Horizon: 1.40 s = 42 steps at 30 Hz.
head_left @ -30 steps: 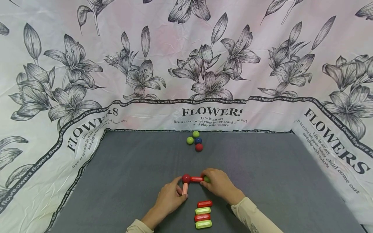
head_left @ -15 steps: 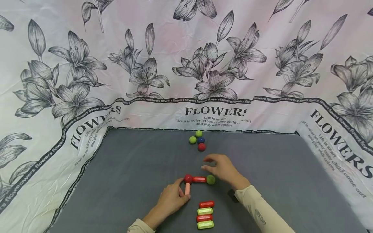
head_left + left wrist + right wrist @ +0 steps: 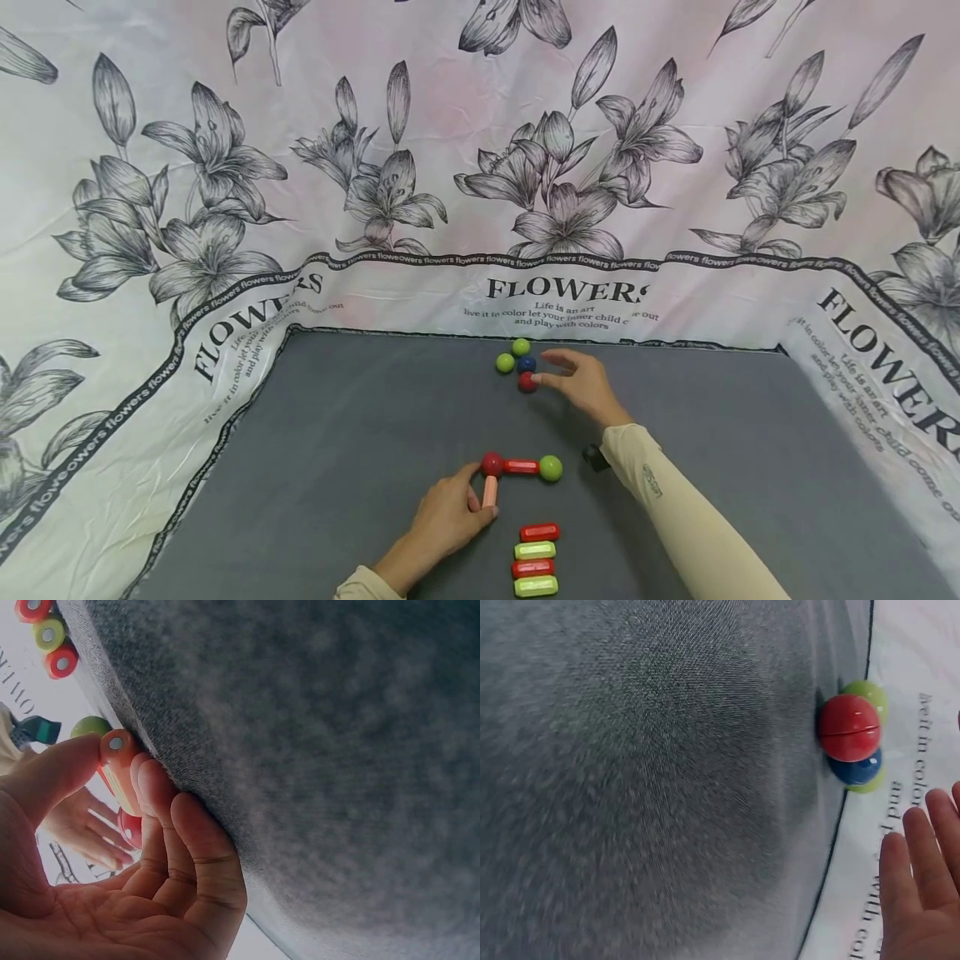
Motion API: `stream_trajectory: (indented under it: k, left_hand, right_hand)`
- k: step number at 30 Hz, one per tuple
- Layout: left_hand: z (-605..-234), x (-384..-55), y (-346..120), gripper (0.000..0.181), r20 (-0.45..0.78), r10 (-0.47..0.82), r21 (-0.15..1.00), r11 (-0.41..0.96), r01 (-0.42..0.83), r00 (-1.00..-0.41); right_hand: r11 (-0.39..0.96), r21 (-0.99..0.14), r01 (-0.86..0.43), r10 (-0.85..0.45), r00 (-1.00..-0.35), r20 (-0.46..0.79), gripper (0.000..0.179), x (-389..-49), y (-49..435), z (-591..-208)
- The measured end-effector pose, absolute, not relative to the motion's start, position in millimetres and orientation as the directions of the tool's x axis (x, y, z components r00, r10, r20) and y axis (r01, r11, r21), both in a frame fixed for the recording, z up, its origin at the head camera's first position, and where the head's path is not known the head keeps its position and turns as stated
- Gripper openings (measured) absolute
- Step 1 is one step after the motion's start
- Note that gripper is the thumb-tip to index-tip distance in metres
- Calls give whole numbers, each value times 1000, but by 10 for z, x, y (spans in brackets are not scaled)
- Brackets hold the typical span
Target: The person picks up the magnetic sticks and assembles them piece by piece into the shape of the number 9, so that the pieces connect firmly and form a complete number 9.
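My left hand (image 3: 447, 510) pinches a salmon-pink stick (image 3: 490, 492) between thumb and fingers. In the left wrist view, that stick (image 3: 117, 769) shows a round metal dot on its end. It meets a red ball (image 3: 492, 464), from which a red stick (image 3: 521, 467) runs right to a green ball (image 3: 551, 468). At the back, my right hand (image 3: 587, 385) reaches with fingers extended toward a loose red ball (image 3: 527, 382). Its thumb tip lies close to that ball; contact is unclear. Beside it sit a blue ball (image 3: 527, 364) and two green balls (image 3: 505, 362).
Near the front, red sticks (image 3: 539, 532) and yellow-green sticks (image 3: 535, 550) lie stacked in a column. A dark grey cloth (image 3: 360, 417) covers the table. A flower-printed sheet (image 3: 420, 292) hangs along the back and sides.
My right hand has let go of the green ball at the red stick's end and moved back to the loose balls. The left hand keeps its pinch on the salmon-pink stick.
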<state>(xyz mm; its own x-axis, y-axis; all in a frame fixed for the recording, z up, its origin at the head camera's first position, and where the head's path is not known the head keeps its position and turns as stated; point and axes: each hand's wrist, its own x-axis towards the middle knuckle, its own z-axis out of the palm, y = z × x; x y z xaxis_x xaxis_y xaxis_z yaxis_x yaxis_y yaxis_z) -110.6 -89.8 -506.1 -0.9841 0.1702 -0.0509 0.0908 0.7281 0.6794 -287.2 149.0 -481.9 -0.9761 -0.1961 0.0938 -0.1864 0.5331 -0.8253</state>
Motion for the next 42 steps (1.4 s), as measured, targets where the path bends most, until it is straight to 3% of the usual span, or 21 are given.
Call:
stream_trajectory:
  k: [13,26,42]
  left_hand:
    - [-5075,-1074,-903,66,-74,163,660,748,74,-984]
    - [-5037,-1056,-895,68,-115,158,668,743,41,-981]
    - [-5011,-1091,-910,71,-141,185,655,754,48,-973]
  right_hand:
    - [519,-846,-123,-244,-970,-8,55,-3096,1399,-5011]
    - [565,-808,-166,-260,-965,17,43,-3062,1305,-5109]
    - [585,-789,-185,-269,-963,27,40,-3001,1327,-5128]
